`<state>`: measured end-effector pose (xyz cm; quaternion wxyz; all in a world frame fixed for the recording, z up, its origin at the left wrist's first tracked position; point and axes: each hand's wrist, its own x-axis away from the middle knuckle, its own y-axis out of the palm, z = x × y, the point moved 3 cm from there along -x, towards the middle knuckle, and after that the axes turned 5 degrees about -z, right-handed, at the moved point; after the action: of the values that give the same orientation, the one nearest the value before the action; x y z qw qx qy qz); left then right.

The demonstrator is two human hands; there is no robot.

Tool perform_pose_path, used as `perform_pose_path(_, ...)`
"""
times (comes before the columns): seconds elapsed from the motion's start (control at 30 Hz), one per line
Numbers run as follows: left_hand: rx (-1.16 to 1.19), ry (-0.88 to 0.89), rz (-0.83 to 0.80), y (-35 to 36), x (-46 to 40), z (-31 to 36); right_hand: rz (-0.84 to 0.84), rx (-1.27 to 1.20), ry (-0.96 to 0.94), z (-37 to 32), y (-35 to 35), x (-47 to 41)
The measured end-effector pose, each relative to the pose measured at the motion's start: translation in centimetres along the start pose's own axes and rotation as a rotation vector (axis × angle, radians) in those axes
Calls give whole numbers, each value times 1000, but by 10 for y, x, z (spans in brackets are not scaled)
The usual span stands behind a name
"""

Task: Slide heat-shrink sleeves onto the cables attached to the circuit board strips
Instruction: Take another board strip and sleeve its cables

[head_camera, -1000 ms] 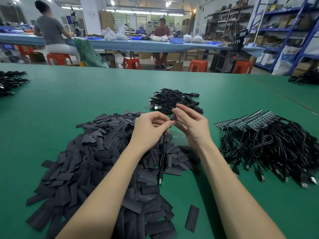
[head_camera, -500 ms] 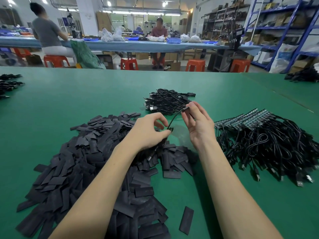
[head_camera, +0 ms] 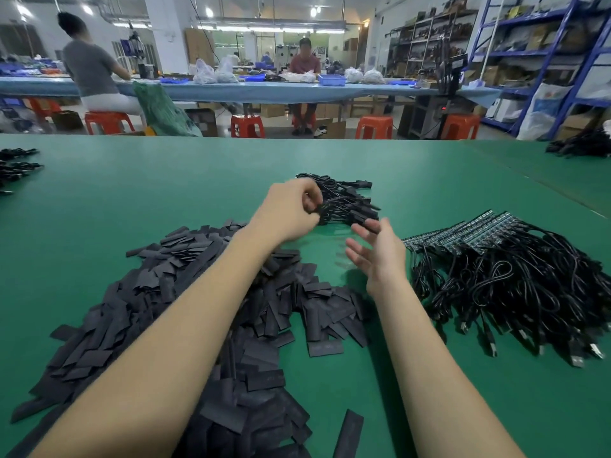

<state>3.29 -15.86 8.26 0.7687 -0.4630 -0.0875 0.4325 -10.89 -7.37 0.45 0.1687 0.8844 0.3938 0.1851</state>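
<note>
Left hand (head_camera: 291, 209) pinches cable at far pile of sleeved cables (head_camera: 344, 201). Right hand (head_camera: 380, 256) spread, holds nothing. Flat black sleeves (head_camera: 185, 292) heaped left; unsleeved strips with cables (head_camera: 496, 269) right. Sleeves likely light, limp; take strip end, thread there.

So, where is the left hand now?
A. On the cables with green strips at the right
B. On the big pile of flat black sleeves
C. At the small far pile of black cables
C: the left hand has its fingers curled at the small far pile of black cables.
</note>
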Motion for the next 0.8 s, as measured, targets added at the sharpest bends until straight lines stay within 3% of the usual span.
perform_pose_path(0.27, -556, 262, -42, 11, -101, 9, 63, 604, -193, 22, 6, -9)
perform_pose_path(0.53, -826, 172, -113, 45, -119, -25, 69, 677, -202, 25, 7, -12)
perform_pose_path(0.8, -774, 252, -102, 68, -97, -43, 41, 707, -204, 24, 8, -11)
